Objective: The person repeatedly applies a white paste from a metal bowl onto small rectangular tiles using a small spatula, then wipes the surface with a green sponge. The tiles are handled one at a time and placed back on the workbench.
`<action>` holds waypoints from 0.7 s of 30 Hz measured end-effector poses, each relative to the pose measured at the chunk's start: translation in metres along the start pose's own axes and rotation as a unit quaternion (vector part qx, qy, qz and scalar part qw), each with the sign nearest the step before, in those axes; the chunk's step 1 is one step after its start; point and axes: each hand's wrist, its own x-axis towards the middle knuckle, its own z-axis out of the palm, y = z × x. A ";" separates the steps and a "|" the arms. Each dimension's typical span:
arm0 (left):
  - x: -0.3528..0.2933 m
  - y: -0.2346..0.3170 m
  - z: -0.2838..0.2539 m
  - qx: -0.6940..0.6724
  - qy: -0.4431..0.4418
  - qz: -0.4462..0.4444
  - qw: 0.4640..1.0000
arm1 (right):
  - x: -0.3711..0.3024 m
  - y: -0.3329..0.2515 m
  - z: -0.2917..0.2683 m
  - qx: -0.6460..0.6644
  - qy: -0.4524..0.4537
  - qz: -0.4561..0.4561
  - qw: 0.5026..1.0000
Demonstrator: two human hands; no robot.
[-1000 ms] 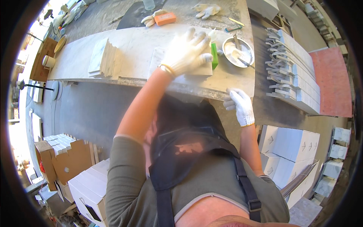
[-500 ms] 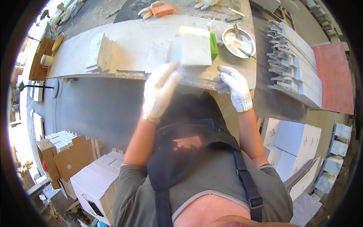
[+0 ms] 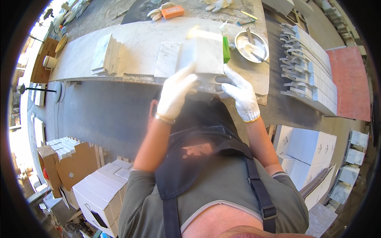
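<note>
Both of my hands wear white knit gloves. My left hand (image 3: 176,94) is at the near left corner of a white marble block or stack of tiles (image 3: 209,53), fingers stretched towards it. My right hand (image 3: 240,93) is at its near right corner, with thumb and fingers apart and fingertips at or very near the edge. Whether either glove presses on the stone cannot be made out. Left of the block lies a flat white marble tile (image 3: 167,59). Against the block's right side stands a green block (image 3: 226,49).
A steel bowl (image 3: 266,50) of white paste with tools stands at the right of the bench (image 3: 139,31). Stacked marble tiles (image 3: 104,54) sit to the left. An orange box (image 3: 173,12) and loose gloves lie at the back. White cartons (image 3: 99,192) stand at the lower left.
Both hands have closed in on the marble block's near corners, the left moving right and the right moving left. The tile beside the block is less covered by my left hand.
</note>
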 end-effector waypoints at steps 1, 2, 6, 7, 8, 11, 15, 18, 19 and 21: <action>-0.003 -0.001 -0.001 -0.039 0.014 -0.010 0.999 | -0.004 0.000 -0.002 0.019 -0.003 0.002 1.000; -0.006 -0.002 -0.001 -0.078 0.030 -0.021 0.996 | -0.007 0.001 -0.003 0.041 -0.014 -0.016 0.999; -0.014 -0.010 0.008 -0.066 0.015 -0.088 0.994 | -0.017 0.007 0.002 0.209 -0.009 0.141 0.968; -0.016 -0.011 0.009 -0.053 0.002 -0.090 0.995 | -0.017 0.009 0.003 0.246 -0.010 0.120 0.962; -0.017 -0.012 0.009 -0.048 -0.017 -0.082 0.995 | -0.017 0.011 0.005 0.270 0.001 0.114 0.956; -0.020 -0.016 0.006 -0.059 -0.062 -0.076 0.993 | -0.016 0.011 0.005 0.207 0.011 0.114 0.972; -0.032 -0.029 0.000 -0.075 -0.072 -0.088 0.991 | -0.019 0.007 0.002 0.104 0.008 0.144 0.984; -0.041 -0.041 -0.004 -0.100 -0.079 -0.098 0.987 | -0.026 0.006 0.003 0.093 -0.014 0.134 0.986; -0.043 -0.044 -0.006 -0.109 -0.082 -0.099 0.986 | -0.028 0.006 0.004 0.095 -0.016 0.141 0.985; -0.046 -0.048 -0.010 -0.114 -0.090 -0.101 0.984 | -0.031 0.007 0.005 0.102 -0.029 0.143 0.984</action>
